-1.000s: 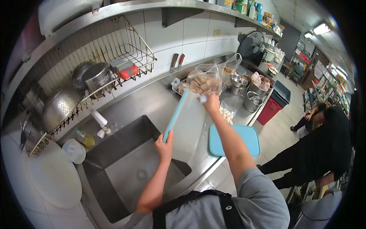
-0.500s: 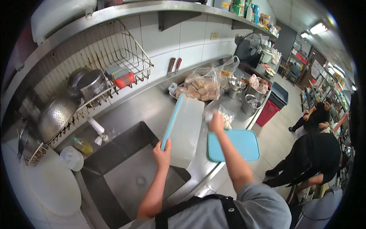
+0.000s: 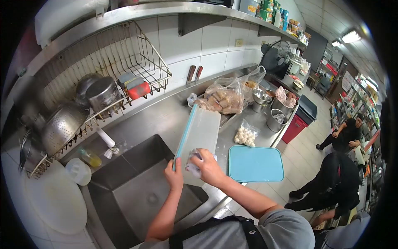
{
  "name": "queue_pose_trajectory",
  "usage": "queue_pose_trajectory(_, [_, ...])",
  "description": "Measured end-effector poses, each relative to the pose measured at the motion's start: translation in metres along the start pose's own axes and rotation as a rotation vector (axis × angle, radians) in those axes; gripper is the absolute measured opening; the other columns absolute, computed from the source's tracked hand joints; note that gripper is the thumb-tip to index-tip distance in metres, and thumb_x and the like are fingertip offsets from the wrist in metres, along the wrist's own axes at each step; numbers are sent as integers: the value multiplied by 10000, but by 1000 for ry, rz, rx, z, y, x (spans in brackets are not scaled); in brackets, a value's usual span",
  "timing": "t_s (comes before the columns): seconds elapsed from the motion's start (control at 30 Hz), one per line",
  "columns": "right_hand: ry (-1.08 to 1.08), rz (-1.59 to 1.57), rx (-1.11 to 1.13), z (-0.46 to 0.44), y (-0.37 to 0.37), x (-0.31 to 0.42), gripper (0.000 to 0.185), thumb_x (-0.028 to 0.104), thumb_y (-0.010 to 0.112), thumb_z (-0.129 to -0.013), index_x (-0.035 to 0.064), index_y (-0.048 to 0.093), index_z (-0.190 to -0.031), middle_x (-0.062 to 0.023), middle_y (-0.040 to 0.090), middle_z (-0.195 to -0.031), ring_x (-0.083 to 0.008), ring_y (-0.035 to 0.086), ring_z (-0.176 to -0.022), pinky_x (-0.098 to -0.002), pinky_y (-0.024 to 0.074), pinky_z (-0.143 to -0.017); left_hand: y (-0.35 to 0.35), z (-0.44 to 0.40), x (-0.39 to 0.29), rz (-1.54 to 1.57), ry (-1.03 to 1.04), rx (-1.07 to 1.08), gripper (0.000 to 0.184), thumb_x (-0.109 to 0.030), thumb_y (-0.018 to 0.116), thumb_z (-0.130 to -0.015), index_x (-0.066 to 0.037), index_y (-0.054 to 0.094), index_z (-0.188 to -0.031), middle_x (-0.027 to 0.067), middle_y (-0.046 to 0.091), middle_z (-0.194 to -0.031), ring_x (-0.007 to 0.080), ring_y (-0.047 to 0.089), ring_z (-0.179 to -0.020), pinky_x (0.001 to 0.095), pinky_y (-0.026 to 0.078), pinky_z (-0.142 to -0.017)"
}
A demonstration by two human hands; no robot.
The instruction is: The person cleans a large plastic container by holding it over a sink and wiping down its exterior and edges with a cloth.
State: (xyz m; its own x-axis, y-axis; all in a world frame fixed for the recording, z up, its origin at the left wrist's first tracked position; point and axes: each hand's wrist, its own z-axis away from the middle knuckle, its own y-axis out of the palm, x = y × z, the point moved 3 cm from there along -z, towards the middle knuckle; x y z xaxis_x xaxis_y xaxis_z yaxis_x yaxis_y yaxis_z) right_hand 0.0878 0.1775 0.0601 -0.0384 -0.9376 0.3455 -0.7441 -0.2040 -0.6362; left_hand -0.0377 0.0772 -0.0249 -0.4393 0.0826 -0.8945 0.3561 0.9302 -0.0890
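Observation:
A translucent container [image 3: 203, 129] with a blue rim stands tilted at the right edge of the sink [image 3: 143, 186]. My left hand [image 3: 174, 173] is closed on the lower end of its rim. Bunched in my right hand [image 3: 206, 166] is a whitish cloth [image 3: 193, 168], held against the container's side near its lower end. A light blue lid [image 3: 256, 163] lies flat at the counter's front edge, right of the container. Just beyond the lid sits a clear bag of white balls [image 3: 246, 135].
Behind the container, a large plastic bag of brown pieces [image 3: 225, 97] rests on a tray. Metal pots [image 3: 277, 119] stand to its right. A wire rack [image 3: 143, 68] hangs over the sink. Two people in black [image 3: 331, 178] are on the right, beyond a red bin [image 3: 295, 128].
My right hand has moved left and down with the cloth, from over the bag of white balls onto the container. My left hand keeps its hold on the rim.

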Motion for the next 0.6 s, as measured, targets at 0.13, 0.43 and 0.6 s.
queue_pose_trajectory(0.13, [279,91,19,-39,34,-139,239,209,733,-759,124,683,-978,-179,606,-1044,-362,618,-957,-486,514,-805,-6,5,-2,84,12,29,430,-258,629,-958,-3,441,-667,52,350,-561,101,338,-553,326,301,-482])
queue_pose_trajectory(0.43, [259,432,284,-34,34,-49,345,84,689,-725,140,679,-1066,-141,656,-1063,-351,634,-1002,-454,538,-813,-1,-12,7,104,-19,-3,397,-253,558,-996,5,482,-704,12,354,-582,89,342,-578,323,296,-502])
queue_pose_trajectory(0.6, [509,351,212,-68,21,-135,320,102,680,-731,143,682,-1048,-163,670,-965,-349,659,-936,-460,536,-806,-13,-7,19,184,-109,154,388,-261,523,-1008,19,538,-741,18,441,-588,93,384,-585,319,319,-514])
